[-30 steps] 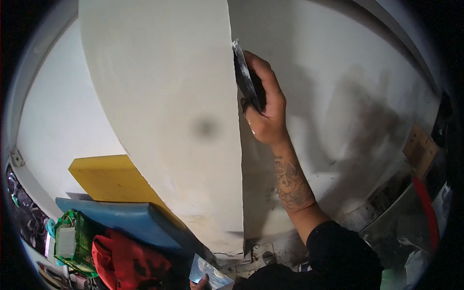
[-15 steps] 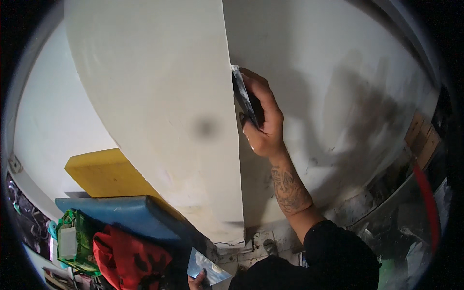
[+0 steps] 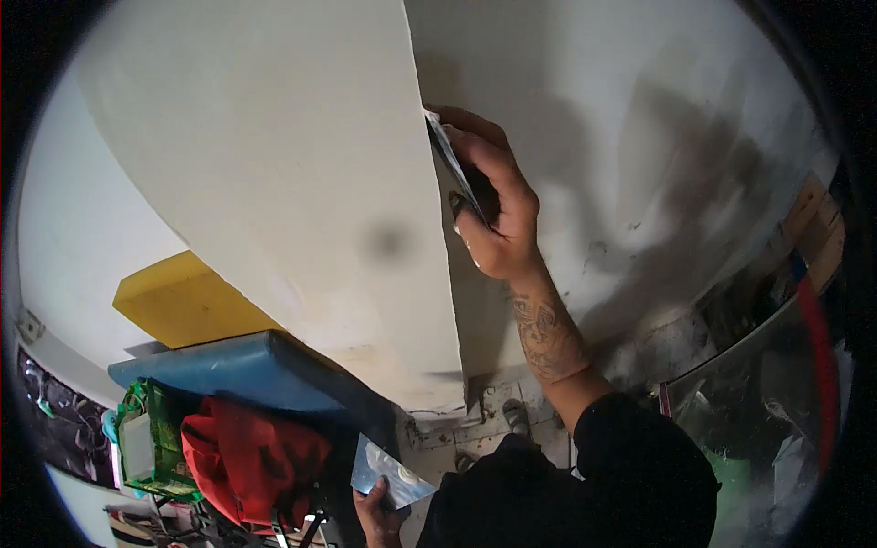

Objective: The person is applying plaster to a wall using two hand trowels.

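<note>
Right grip (image 3: 513,212) wraps a putty knife (image 3: 449,157), likely light and springy, best held by its back; left grip (image 3: 378,518) pinches a thin plate (image 3: 402,484), likely stiff

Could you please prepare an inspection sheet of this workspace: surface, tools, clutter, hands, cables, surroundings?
Surface: off-white wall, vertical edge uneven, faint stains low down.
Job's things: scraper with white residue at its tip; shiny plate.
Clutter: yellow block, blue padded board, green bag, red fabric, all at left.
Hands: right hand grips the scraper at the wall's edge; left hand holds the plate.
Cables: cannot tell; dark patch at far left is unclear.
Surroundings: dirty floor tiles; red strip at right.
</note>
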Tool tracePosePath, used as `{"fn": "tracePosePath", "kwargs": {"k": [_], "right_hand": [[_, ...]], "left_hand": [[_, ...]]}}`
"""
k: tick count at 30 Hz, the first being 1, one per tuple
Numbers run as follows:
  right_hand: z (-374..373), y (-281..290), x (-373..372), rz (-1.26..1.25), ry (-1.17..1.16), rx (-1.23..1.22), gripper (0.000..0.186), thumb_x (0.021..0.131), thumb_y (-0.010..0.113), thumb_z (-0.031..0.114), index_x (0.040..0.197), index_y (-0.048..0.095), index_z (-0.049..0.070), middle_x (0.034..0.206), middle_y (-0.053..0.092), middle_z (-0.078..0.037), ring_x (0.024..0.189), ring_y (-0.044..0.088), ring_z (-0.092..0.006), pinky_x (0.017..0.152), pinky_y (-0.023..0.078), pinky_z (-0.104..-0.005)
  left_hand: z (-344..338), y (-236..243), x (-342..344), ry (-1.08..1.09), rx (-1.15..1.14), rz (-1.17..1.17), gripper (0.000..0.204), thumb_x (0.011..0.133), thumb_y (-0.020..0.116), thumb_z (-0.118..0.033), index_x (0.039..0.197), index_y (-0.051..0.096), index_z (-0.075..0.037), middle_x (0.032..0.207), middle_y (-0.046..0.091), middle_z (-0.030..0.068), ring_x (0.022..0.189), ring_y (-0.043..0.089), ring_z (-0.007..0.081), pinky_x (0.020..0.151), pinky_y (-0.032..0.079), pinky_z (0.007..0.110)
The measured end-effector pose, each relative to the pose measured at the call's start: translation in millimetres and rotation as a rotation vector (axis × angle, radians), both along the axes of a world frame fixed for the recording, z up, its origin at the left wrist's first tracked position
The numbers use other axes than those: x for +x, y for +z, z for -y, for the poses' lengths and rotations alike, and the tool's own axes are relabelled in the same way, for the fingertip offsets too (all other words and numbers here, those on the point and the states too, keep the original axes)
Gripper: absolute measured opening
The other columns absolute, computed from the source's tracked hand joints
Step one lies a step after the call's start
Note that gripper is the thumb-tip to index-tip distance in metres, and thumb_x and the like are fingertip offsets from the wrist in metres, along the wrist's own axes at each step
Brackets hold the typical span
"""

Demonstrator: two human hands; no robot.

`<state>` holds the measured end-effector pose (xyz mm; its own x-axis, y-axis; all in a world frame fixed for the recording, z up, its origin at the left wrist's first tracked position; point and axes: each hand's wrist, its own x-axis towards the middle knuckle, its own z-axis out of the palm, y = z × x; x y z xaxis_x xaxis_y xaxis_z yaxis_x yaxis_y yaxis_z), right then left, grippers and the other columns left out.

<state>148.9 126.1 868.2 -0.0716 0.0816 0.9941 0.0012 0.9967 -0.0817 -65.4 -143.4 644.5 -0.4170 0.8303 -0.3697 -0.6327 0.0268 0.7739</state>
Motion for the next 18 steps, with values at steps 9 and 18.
{"fn": "tracePosePath", "kwargs": {"k": [9, 18], "right_hand": [[2, -27, -3, -0.024, 0.013, -0.029, 0.060, 0.059, 0.047, -0.016, 0.114, 0.049, 0.007, 0.120, 0.047, -0.014, 0.113, 0.042, -0.0297, 0.096, 0.031, -0.0390], [6, -50, -7, -0.063, 0.051, -0.075, 0.052, 0.064, 0.051, -0.011, 0.113, 0.051, 0.007, 0.118, 0.048, -0.015, 0.111, 0.044, -0.0307, 0.094, 0.033, -0.0397]], "left_hand": [[8, -3, -3, -0.014, 0.046, 0.003, 0.041, 0.070, 0.058, -0.002, 0.108, 0.046, 0.003, 0.092, 0.057, 0.0105, 0.080, 0.057, 0.0222, 0.073, 0.047, 0.036], [10, 0, -8, -0.078, -0.018, -0.043, 0.044, 0.072, 0.057, -0.003, 0.113, 0.043, -0.001, 0.101, 0.054, 0.0104, 0.088, 0.054, 0.0238, 0.079, 0.043, 0.036]]}}
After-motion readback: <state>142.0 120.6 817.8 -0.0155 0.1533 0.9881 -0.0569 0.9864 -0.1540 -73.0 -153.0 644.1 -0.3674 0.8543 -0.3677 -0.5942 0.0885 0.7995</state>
